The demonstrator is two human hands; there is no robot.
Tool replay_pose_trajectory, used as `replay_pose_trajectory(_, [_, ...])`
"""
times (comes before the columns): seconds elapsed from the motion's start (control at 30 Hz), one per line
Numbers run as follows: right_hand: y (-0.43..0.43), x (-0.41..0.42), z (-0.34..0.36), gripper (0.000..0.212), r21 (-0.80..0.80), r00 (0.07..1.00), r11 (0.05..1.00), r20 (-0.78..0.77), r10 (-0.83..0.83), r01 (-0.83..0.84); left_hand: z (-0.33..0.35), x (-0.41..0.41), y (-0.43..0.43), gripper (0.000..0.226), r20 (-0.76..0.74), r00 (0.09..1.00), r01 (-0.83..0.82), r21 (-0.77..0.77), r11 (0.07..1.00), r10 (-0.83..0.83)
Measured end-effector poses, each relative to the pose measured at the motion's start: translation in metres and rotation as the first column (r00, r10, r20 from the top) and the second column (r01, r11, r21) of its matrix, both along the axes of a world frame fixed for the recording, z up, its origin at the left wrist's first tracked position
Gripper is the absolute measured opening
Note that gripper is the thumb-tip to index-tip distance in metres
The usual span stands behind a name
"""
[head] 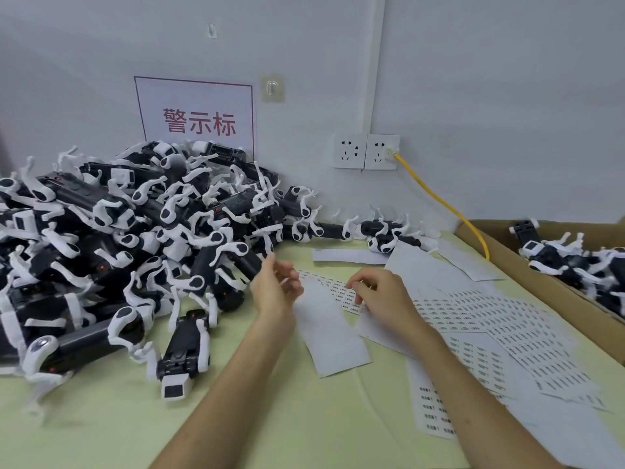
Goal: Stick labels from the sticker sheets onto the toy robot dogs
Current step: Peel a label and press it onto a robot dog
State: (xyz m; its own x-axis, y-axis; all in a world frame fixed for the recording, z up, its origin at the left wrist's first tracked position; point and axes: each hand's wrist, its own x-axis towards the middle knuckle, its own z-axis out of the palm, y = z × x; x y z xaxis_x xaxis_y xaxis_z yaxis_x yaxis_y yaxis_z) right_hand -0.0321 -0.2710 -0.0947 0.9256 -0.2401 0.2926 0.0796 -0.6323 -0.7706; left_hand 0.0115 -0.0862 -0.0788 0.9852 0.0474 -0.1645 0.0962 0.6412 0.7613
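Right hand point(378, 291) picking at a sticker strip point(334, 292), left hand point(275, 287) raised beside it.
The right hand's fingertips are curled down and pinch at the printed labels on the strip, which lies on the pale green surface point(118, 428). The left hand's fingers are loosely curled with a white sliver at their tips; whether they hold it I cannot tell. More sticker sheets point(500, 326) spread to the right, near a cardboard box point(575, 304) holding some dogs. Toy robot dogs point(101, 231) are heaped at the left against the wall, with one dog point(184, 350) lying at the heap's near edge.
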Motion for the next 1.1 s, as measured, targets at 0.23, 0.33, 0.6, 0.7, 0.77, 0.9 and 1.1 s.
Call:
replay_pose_trajectory(0.23, [0.002, 0.0, 0.001, 0.029, -0.018, 1.0, 1.0, -0.012, 0.004, -0.005, -0.01, -0.004, 0.0, 0.033, 0.365, 0.91, -0.411, 0.855, 0.316, 0.196])
replay_pose_trajectory(0.33, [0.002, -0.001, 0.001, 0.028, -0.02, 1.0, 1.0, -0.023, 0.007, -0.008, -0.019, -0.001, -0.008, 0.047, 0.34, 0.935, -0.352, 0.921, 0.168, 0.095])
replay_pose_trajectory(0.6, [0.003, 0.0, 0.001, 0.027, -0.008, 1.0, 1.0, -0.01, 0.028, -0.028, -0.014, 0.01, 0.008, 0.043, 0.491, 0.867, -0.431, 0.658, 0.618, 0.082])
replay_pose_trajectory(0.7, [0.001, 0.001, -0.001, 0.028, -0.014, 1.0, 0.999, 0.007, 0.029, -0.029, 0.0, 0.012, 0.015, 0.033, 0.415, 0.909, -0.231, 0.406, 0.884, 0.047])
replay_pose_trajectory(0.77, [0.001, 0.002, -0.002, 0.028, -0.029, 0.999, 0.999, 0.038, 0.018, -0.017, 0.009, 0.01, 0.022, 0.028, 0.303, 0.952, 0.01, 0.065, 0.998, -0.029])
replay_pose_trajectory(0.9, [0.005, 0.0, -0.001, 0.061, -0.015, 0.987, 0.998, 0.149, 0.067, -0.065, 0.016, 0.007, 0.025, 0.035, 0.146, 0.964, 0.262, -0.38, 0.887, -0.223])
replay_pose_trajectory(1.1, [0.016, -0.01, 0.013, 0.093, 0.314, 0.941, 0.888, 0.144, 0.305, -0.336, 0.016, 0.001, 0.017, 0.039, 0.057, 0.937, 0.331, -0.455, 0.827, -0.344])
